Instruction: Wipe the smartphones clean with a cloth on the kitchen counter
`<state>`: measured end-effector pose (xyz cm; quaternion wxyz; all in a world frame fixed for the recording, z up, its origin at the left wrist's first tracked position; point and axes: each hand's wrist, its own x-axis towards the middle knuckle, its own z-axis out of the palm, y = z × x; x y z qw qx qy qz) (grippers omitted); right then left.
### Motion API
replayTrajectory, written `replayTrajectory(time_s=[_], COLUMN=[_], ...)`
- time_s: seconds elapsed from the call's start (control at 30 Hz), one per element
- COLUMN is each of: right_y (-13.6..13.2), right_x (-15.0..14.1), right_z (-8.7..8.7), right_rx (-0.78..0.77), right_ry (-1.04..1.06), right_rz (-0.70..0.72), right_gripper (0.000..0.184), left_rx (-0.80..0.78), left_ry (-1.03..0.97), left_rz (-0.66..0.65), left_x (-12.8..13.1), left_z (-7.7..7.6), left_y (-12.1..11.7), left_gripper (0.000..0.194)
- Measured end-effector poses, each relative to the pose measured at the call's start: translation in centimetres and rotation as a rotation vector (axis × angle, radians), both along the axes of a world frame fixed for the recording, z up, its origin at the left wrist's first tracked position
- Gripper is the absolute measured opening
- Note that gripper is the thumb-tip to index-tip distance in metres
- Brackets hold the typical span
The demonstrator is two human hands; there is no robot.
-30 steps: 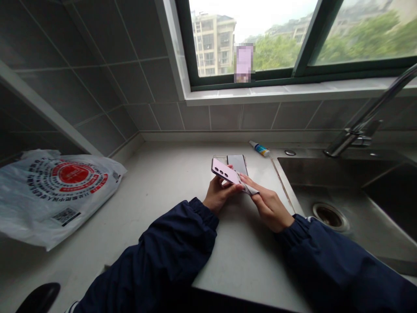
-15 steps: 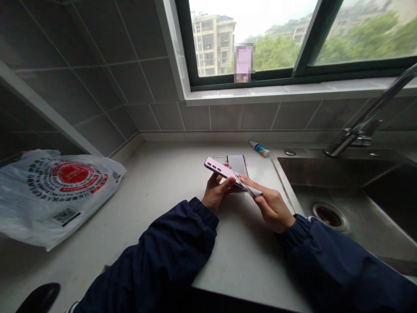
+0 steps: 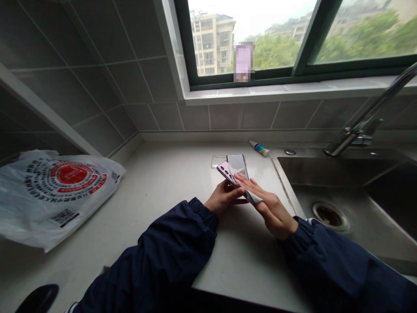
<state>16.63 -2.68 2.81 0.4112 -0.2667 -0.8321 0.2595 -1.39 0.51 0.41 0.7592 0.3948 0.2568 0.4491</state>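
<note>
Two phones near the bench's (image 3: pixel 169 174) back edge: the glossy, three-lensed lilac phone (image 3: pixel 226 173), now tipped lower, overlaps the dark phone (image 3: pixel 237 162). The left hand (image 3: pixel 223 196) cradles it with curled fingers; the right hand (image 3: pixel 270 209), fingers spread, presses a soft pale cloth (image 3: pixel 253 196) against it. A clear case (image 3: pixel 217 161) lies just beside.
</note>
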Motion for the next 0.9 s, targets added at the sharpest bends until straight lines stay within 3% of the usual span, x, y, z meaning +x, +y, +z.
replayTrajectory(time_s=[0.37, 0.6, 0.9], right_y=[-0.1, 0.2, -0.2], right_x=[0.2, 0.0, -0.5], right_z=[-0.3, -0.7, -0.2], right_rx=[0.015, -0.041, -0.068], right_ry=[0.072, 0.061, 0.102], right_rz=[-0.014, -0.026, -0.119], right_gripper=[0.052, 0.053, 0.056], left_rx=[-0.112, -0.058, -0.032], left_ry=[-0.028, -0.013, 0.078], left_rz=[0.071, -0.200, -0.297], left_x=[-0.4, -0.1, -0.1], left_z=[0.5, -0.8, -0.4], left_y=[0.2, 0.3, 0.2], left_gripper=[0.086, 0.072, 0.070])
